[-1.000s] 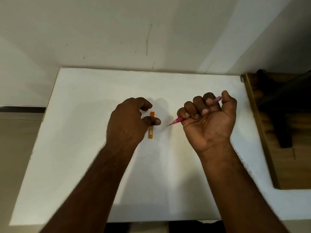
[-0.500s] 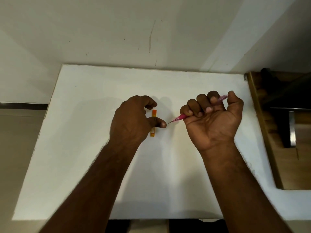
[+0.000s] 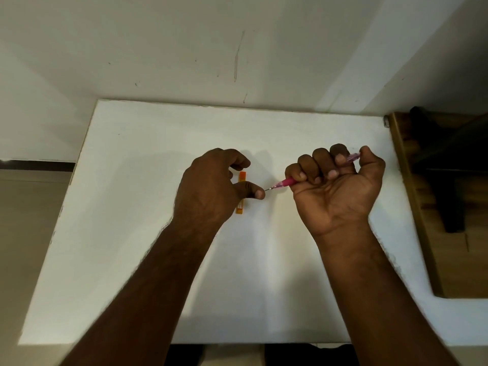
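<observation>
**A:** What is at the far left?

**B:** The white bench (image 3: 126,233), pushed against a pale wall (image 3: 184,48) that has a few scuff marks. The left hand (image 3: 211,186) hovers over the middle of the bench with its back facing up and its fingers curled under.

**A:** Is it holding anything?

**B:** I cannot tell. The thumb points right and the forefinger is hooked above it, with a gap between the 2. Anything under the palm is hidden.

**A:** And just beside it?

**B:** A slim orange case (image 3: 242,178) lies flat on the bench, lengthwise away from the person. The thumb crosses in front of its middle, so only its 2 ends show.

**A:** Then the pencil?

**B:** Yes, a pink mechanical pencil (image 3: 286,183), tilted with its fine tip pointing left and meeting the left thumb's tip. The right hand (image 3: 335,188), palm up, has all 4 fingers and the thumb wrapped round the barrel. Only the 2 ends stick out of the fist.

**A:** What is further right?

**B:** A wooden surface (image 3: 412,207) butts against the bench's edge. A dark object (image 3: 449,167) rests on it, too shadowed to identify.
</observation>
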`<control>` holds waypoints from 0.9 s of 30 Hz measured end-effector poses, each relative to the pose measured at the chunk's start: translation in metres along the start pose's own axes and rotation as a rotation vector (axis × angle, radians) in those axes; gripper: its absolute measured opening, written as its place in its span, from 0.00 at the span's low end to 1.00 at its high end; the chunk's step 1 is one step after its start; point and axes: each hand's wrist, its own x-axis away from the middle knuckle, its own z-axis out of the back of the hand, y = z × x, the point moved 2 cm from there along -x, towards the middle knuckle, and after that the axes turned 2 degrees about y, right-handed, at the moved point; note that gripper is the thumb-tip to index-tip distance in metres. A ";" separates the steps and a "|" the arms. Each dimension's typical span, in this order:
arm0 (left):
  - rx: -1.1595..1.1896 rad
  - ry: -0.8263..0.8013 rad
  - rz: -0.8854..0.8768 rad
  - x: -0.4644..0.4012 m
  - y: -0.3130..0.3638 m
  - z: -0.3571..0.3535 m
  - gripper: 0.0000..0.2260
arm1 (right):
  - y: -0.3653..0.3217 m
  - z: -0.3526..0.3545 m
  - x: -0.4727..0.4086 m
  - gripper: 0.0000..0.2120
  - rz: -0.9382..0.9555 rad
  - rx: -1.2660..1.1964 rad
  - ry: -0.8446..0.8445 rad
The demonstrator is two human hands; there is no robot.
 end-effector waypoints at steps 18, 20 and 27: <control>-0.075 -0.017 -0.021 -0.004 -0.007 0.001 0.17 | -0.003 0.000 -0.001 0.26 -0.004 0.015 -0.050; -0.085 -0.033 -0.017 -0.005 -0.009 0.000 0.16 | -0.004 0.001 -0.001 0.26 -0.015 0.031 -0.053; -0.178 -0.089 0.013 -0.007 -0.015 0.001 0.16 | 0.003 -0.004 -0.004 0.06 0.093 0.490 0.171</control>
